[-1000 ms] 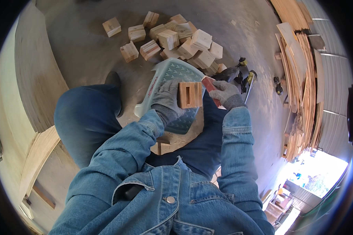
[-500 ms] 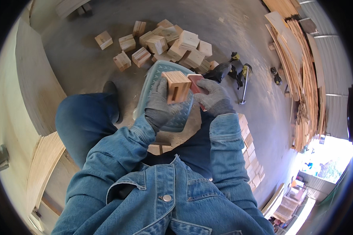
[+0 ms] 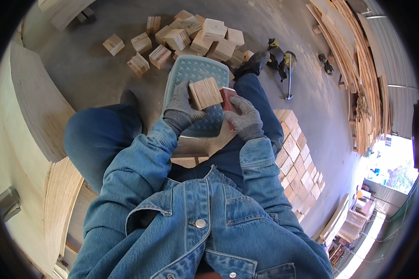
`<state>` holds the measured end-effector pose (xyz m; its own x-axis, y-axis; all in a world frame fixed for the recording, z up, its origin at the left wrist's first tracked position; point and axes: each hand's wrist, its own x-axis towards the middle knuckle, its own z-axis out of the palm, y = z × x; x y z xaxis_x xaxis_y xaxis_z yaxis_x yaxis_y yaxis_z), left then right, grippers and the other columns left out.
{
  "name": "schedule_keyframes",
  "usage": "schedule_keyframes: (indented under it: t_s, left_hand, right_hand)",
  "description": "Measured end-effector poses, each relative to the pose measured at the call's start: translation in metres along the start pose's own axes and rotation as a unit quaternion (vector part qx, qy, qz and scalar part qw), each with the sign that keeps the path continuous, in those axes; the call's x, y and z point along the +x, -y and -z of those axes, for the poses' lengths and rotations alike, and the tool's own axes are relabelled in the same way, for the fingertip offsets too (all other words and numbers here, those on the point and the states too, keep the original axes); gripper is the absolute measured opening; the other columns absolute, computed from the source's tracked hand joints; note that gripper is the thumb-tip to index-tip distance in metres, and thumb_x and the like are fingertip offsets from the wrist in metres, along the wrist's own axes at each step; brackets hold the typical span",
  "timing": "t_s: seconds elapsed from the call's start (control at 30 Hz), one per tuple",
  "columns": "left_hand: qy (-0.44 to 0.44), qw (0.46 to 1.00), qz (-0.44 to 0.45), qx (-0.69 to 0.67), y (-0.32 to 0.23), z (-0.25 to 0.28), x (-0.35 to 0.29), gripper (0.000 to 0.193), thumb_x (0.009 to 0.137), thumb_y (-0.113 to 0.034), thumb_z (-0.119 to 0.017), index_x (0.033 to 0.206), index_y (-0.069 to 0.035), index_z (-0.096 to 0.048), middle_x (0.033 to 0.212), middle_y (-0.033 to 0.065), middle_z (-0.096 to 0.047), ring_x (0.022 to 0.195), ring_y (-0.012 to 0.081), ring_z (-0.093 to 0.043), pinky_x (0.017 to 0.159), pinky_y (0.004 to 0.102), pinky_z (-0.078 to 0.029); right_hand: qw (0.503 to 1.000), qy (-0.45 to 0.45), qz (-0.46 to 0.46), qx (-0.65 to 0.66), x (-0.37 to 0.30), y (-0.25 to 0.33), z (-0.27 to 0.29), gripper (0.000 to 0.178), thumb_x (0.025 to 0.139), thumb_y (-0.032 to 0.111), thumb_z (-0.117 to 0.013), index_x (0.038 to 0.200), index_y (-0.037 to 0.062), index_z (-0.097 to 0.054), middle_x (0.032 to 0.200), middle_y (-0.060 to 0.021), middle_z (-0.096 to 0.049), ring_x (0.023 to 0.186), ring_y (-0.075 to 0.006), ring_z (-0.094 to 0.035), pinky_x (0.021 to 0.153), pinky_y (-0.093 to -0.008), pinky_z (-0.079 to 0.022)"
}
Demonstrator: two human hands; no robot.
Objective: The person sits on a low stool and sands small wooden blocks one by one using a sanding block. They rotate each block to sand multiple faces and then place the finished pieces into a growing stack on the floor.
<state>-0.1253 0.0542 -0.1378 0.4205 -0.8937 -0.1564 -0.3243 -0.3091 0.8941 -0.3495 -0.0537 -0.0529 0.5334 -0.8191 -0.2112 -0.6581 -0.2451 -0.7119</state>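
Observation:
In my gloved left hand (image 3: 179, 108) is a squarish wooden block (image 3: 206, 93), its striped, layered face turned up. My right hand (image 3: 245, 117), also in a grey glove, grips a reddish-brown sanding block (image 3: 228, 99) by its side. The sanding block is at the right side of the wooden block; whether they touch I cannot tell. Both hands are above a pale blue-green plastic stool (image 3: 193, 65) with a bumpy top, between my legs.
Beyond the stool lies a loose heap of wooden blocks (image 3: 214, 29). Neatly stacked blocks (image 3: 297, 160) sit beside my right leg. A hammer (image 3: 290, 81) and dark-and-yellow power tools (image 3: 275, 60) are right of my right foot. Planks (image 3: 358, 79) lean along the right wall; curved plywood (image 3: 37, 104) stands left.
The wooden block has been turned, so its slotted side no longer shows and a striped face does. Both hands keep their hold. The view has shifted, showing more stacked blocks at right.

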Motion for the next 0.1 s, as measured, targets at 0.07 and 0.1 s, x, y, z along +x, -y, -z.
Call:
schedule_keyframes:
  t_s: [0.07, 0.1]
  left_hand:
    - [0.021, 0.999, -0.002, 0.025, -0.0021, -0.0031, 0.0026, 0.130, 0.063, -0.030, -0.100, 0.165, 0.000, -0.024, 0.164, 0.0212, -0.033, 0.140, 0.0371, -0.053, 0.118, 0.0443, -0.048]
    - [0.030, 0.999, -0.003, 0.039, -0.0050, -0.0039, 0.0035, 0.130, 0.065, -0.030, -0.099, 0.166, -0.001, -0.022, 0.166, 0.0203, -0.031, 0.140, 0.0375, -0.053, 0.119, 0.0459, -0.047]
  right_hand:
    - [1.000, -0.010, -0.011, -0.002, -0.0063, -0.0075, -0.0032, 0.060, 0.083, 0.024, -0.090, 0.137, 0.0042, -0.070, 0.146, -0.0182, -0.063, 0.134, -0.0335, -0.062, 0.116, -0.0376, -0.048]
    - [1.000, -0.016, -0.007, -0.002, -0.0086, -0.0117, -0.0050, 0.060, 0.084, 0.024, -0.089, 0.138, 0.0050, -0.069, 0.147, -0.0185, -0.063, 0.135, -0.0341, -0.061, 0.117, -0.0375, -0.048]
